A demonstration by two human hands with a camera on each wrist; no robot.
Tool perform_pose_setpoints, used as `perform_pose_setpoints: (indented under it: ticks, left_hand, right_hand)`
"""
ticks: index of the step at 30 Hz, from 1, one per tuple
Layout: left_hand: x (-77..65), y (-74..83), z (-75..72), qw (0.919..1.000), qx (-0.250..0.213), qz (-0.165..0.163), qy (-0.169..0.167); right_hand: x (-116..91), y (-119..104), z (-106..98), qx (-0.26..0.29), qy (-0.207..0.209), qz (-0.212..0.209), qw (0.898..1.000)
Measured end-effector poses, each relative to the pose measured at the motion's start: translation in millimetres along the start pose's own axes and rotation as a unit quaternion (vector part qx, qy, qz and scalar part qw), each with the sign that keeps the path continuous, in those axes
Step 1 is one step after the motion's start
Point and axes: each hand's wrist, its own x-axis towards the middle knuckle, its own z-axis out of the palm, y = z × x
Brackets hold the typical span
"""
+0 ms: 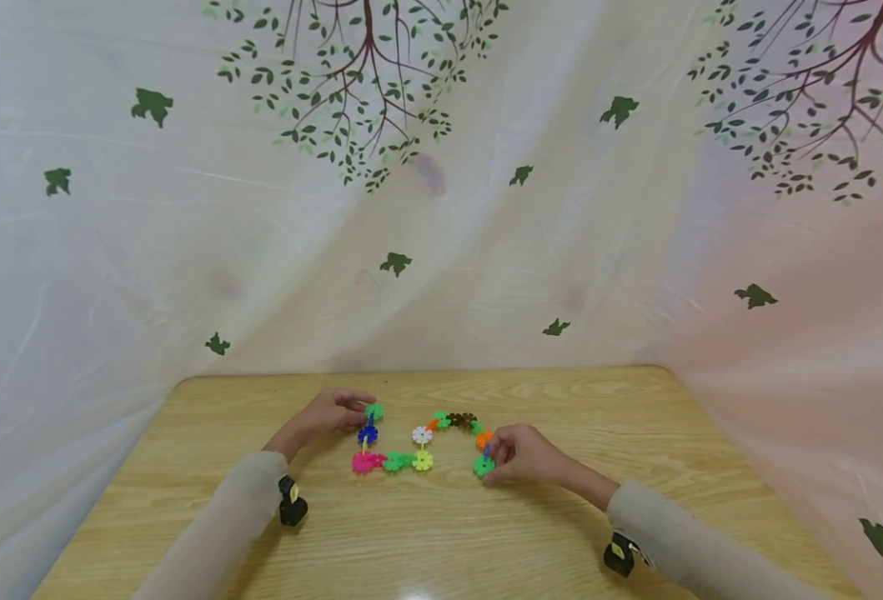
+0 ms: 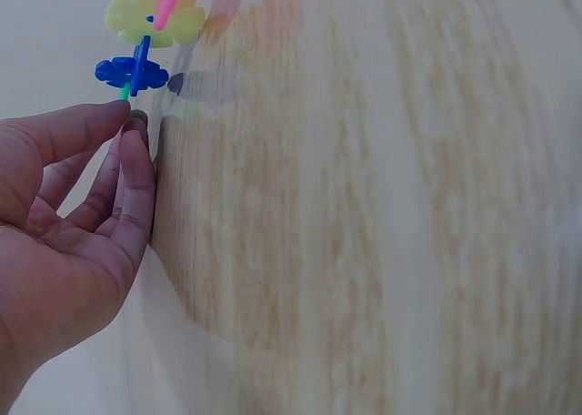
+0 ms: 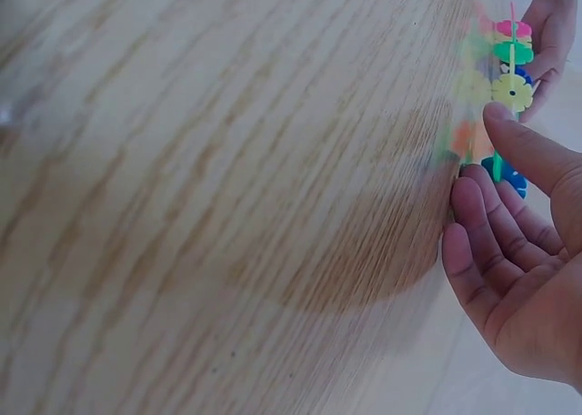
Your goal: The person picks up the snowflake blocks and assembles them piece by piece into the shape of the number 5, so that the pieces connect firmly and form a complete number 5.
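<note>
A winding chain of flower-shaped interlocking plastic discs lies on the wooden table in the head view. At its left end, my left hand (image 1: 333, 411) pinches a green disc (image 1: 374, 411), joined to a blue disc (image 1: 368, 434). The chain runs on through a pink disc (image 1: 363, 462), a yellow disc (image 1: 422, 461), a white disc (image 1: 422, 435) and brown discs (image 1: 462, 419). My right hand (image 1: 527, 454) holds the right end, thumb at a green disc (image 1: 484, 466) and fingers beside an orange disc (image 1: 484, 439). In the right wrist view its fingers partly cover that end.
The pale wooden table (image 1: 411, 533) reaches back to a hanging cloth (image 1: 456, 308) printed with trees and leaves. More cloth hangs along both sides. A small black camera (image 1: 292, 502) sits on the left wrist, another black camera (image 1: 619, 554) on the right.
</note>
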Motion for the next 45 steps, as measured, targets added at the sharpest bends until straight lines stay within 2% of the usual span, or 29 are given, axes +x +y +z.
perform_pose_setpoints:
  ticks: [6,11,23,26,31,36,41,45]
  left_hand:
    - [-1.9,-1.0,-1.4,1.0,0.002,-0.005,0.004]
    - [-9.1,3.2,-2.0,0.9999,0.004,-0.008,0.01]
    - [-38.2,4.0,-8.1,0.999,-0.036,-0.023,0.01]
    - [-45.4,5.4,-5.9,0.9988,-0.04,-0.027,0.003]
    - [-55.7,6.7,-0.6,0.9982,-0.046,-0.023,-0.033]
    - [-63.6,8.4,4.6,0.9964,-0.051,-0.026,-0.063]
    - [-68.1,9.2,7.4,0.9962,-0.05,-0.041,-0.058]
    - [-71.1,9.6,9.4,0.9959,-0.056,-0.039,-0.06]
  right_hand:
    - [2.4,1.5,0.3,0.004,-0.009,0.005,1.0]
    - [4.4,1.8,-6.3,-0.002,-0.025,0.002,1.0]
    - [32.1,-0.6,-47.1,0.011,-0.045,-0.02,0.999]
    - [40.1,-0.9,-55.0,0.01,-0.036,-0.018,0.999]
    - [52.4,3.4,-61.2,0.007,-0.027,-0.022,0.999]
    - [61.7,9.1,-62.6,0.021,-0.055,-0.036,0.998]
    - [71.3,14.4,-60.2,0.013,-0.089,-0.05,0.995]
    - [79.6,17.6,-55.7,0.012,-0.114,-0.051,0.992]
